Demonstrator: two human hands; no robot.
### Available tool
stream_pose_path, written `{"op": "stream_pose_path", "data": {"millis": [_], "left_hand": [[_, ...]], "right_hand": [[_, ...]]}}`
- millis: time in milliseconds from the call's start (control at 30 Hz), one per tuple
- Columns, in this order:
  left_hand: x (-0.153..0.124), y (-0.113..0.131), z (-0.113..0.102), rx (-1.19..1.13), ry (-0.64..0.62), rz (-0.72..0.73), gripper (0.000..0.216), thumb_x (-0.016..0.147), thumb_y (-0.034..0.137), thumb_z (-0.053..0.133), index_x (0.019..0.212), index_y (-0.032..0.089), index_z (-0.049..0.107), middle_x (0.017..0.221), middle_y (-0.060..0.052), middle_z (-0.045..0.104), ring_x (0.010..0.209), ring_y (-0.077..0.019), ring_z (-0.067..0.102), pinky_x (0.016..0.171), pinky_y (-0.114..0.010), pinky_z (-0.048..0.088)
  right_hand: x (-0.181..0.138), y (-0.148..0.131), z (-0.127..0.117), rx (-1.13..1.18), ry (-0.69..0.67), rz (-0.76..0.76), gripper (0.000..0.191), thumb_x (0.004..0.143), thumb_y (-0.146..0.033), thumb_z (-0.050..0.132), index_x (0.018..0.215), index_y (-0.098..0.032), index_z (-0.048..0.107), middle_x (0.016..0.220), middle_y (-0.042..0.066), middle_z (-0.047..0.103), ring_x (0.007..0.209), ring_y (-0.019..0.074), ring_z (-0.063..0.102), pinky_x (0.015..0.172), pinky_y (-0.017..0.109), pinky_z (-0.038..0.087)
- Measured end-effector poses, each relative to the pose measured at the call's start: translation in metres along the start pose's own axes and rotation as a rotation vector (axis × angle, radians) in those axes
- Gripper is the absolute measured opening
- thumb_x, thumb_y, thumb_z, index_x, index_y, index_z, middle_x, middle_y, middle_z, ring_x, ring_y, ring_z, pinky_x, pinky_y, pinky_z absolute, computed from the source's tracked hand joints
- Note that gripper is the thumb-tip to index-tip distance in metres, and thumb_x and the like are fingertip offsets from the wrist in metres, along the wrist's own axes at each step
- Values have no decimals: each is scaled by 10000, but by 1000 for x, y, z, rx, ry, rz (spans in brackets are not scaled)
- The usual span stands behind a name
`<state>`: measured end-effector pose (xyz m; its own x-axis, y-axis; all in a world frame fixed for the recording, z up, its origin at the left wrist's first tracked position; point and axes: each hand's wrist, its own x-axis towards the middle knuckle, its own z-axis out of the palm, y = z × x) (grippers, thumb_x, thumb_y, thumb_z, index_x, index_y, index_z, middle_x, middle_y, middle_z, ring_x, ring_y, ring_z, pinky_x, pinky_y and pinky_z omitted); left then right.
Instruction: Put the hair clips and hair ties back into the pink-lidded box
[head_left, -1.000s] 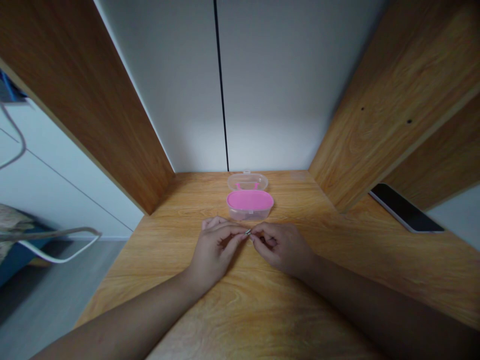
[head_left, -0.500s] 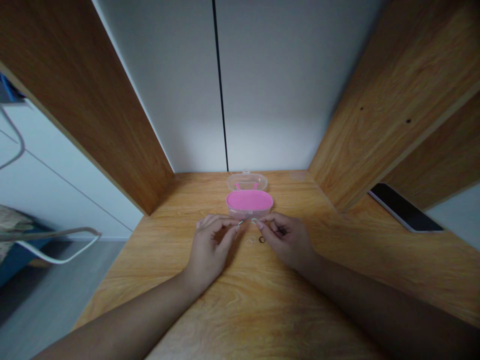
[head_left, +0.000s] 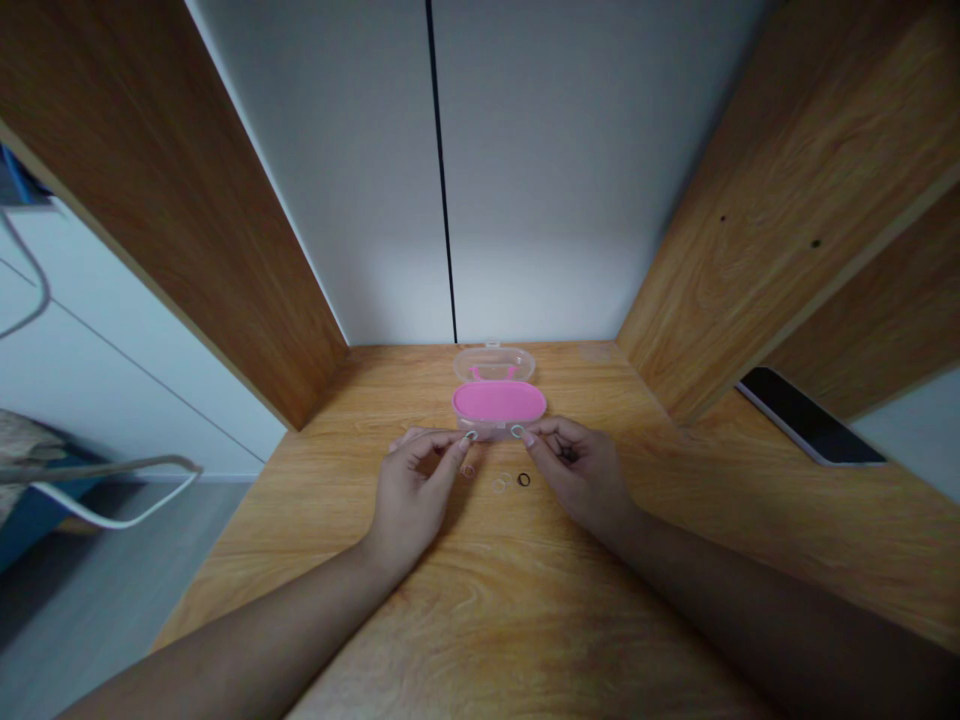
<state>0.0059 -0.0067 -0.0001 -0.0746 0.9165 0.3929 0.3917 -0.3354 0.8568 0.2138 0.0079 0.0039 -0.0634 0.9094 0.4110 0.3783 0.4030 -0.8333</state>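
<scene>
My left hand (head_left: 416,487) pinches a small silver ring (head_left: 471,436) between thumb and forefinger. My right hand (head_left: 581,470) pinches a second small ring (head_left: 517,431) the same way. Both hands hover just in front of an open clear plastic case with a pink insert (head_left: 499,402). On the wooden desk (head_left: 525,600) between the hands lie a pale ring (head_left: 500,484) and a dark ring (head_left: 523,480). Another faint ring (head_left: 468,470) lies beside my left fingers.
Wooden side panels rise on the left (head_left: 187,200) and right (head_left: 787,200) of the desk, with a white wall behind. A black phone (head_left: 810,416) lies on the right ledge. A white chair frame (head_left: 112,490) stands off the desk's left edge.
My hands, joined at the fingertips a second ago, have drawn apart and moved toward the case. Each holds a ring now. Loose rings on the desk have come into view.
</scene>
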Motion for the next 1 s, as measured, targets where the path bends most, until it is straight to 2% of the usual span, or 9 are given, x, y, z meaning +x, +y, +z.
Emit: {"op": "stream_pose_path", "data": {"millis": [433, 733, 833, 1000], "left_hand": [[0, 3, -1, -24, -33, 33, 200, 901, 392, 658, 882, 242, 789, 820, -40, 766, 805, -192, 664, 800, -341, 482], [-3, 8, -2, 64, -132, 164, 139, 903, 341, 671, 887, 262, 784, 858, -36, 768, 840, -204, 641, 839, -377, 452], [-4, 8, -2, 84, -151, 199, 131, 904, 341, 672, 896, 275, 785, 869, -31, 772, 844, -205, 635, 854, -384, 438], [-3, 9, -1, 91, -165, 223, 109, 904, 315, 680, 899, 273, 780, 869, -15, 776, 838, -197, 629, 860, -381, 412]], "right_hand": [[-1, 1, 1, -29, -24, -33, 213, 901, -342, 606, 801, -179, 701, 496, -91, 319, 440, 71, 311, 458, 218, 269], [-5, -1, 0, -96, -206, -148, 204, 923, -325, 585, 913, -186, 734, 494, -92, 339, 425, 74, 339, 460, 213, 282], [-6, -3, -1, -128, -226, -184, 207, 928, -319, 581, 929, -185, 739, 506, -92, 319, 435, 75, 346, 470, 211, 288], [-5, -5, -1, -130, -247, -188, 218, 938, -316, 567, 941, -184, 741, 518, -80, 377, 450, 79, 376, 478, 210, 300]]}}
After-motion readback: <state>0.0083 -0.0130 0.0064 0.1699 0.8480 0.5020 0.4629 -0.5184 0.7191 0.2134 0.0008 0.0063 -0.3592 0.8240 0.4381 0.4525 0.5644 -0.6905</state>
